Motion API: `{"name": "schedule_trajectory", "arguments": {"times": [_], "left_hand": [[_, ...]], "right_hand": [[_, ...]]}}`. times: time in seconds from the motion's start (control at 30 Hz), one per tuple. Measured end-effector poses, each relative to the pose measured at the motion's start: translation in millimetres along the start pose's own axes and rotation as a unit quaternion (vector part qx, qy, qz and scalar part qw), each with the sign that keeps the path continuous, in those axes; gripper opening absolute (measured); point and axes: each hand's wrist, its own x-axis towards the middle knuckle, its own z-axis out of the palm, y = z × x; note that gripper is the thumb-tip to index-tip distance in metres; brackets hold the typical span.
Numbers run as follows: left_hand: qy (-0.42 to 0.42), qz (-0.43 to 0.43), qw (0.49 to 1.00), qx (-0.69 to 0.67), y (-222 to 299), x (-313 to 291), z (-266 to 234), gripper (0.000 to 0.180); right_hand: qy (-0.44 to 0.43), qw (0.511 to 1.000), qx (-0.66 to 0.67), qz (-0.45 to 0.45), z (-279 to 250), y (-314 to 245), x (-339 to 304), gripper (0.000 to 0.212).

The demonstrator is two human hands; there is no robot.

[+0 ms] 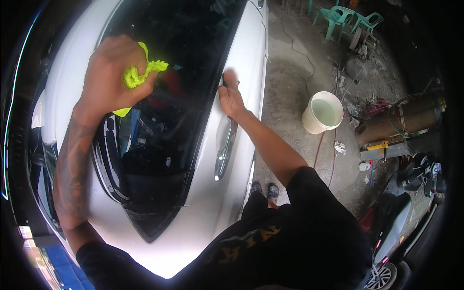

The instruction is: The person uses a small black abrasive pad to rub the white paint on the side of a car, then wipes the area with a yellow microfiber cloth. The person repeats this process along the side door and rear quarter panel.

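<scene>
My left hand (115, 70) is closed round a crumpled neon yellow-green cloth (157, 66). It is over the upper edge of the dark side window (181, 116) of a white car (208, 193). Whether the cloth touches the glass there, I cannot tell. My right hand (232, 100) is at the window's lower border, over the white door, with its fingers curled and partly blurred. Something small and dark shows beside those fingers, too unclear to name. Just below that hand is the chrome door handle (223, 153).
To the right, a white bucket (314, 118) of cloudy liquid stands on the concrete floor (290, 63). Green plastic chairs (337, 18) are at the back. A rusty cylinder (403, 121), hoses, scraps and a motorcycle (386, 232) line the right side.
</scene>
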Motion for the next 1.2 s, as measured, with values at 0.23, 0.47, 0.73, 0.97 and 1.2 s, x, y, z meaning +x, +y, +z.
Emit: {"name": "schedule_trajectory", "arguments": {"times": [0.23, 0.47, 0.73, 0.97, 1.2], "left_hand": [[0.001, 0.011, 1.000, -0.006, 7, -1, 1, 0.027], [-0.004, 0.013, 1.000, -0.013, 8, 1, 4, 0.026], [-0.005, -0.020, 1.000, -0.018, 6, -2, 3, 0.026], [-0.011, -0.022, 1.000, -0.019, 13, -2, 2, 0.024], [-0.017, -0.014, 0.999, -0.050, 16, -1, 5, 0.025]], "right_hand": [[0.028, 0.998, -0.065, 0.000, -2, -26, -11, 0.070], [0.045, 0.998, -0.020, -0.029, 24, -28, -70, 0.065], [-0.007, 0.999, -0.038, 0.027, 19, -38, -62, 0.067], [0.002, 0.997, -0.045, 0.066, -1, -41, -7, 0.072], [0.066, 0.995, -0.019, 0.072, -20, -13, 44, 0.072]]}}
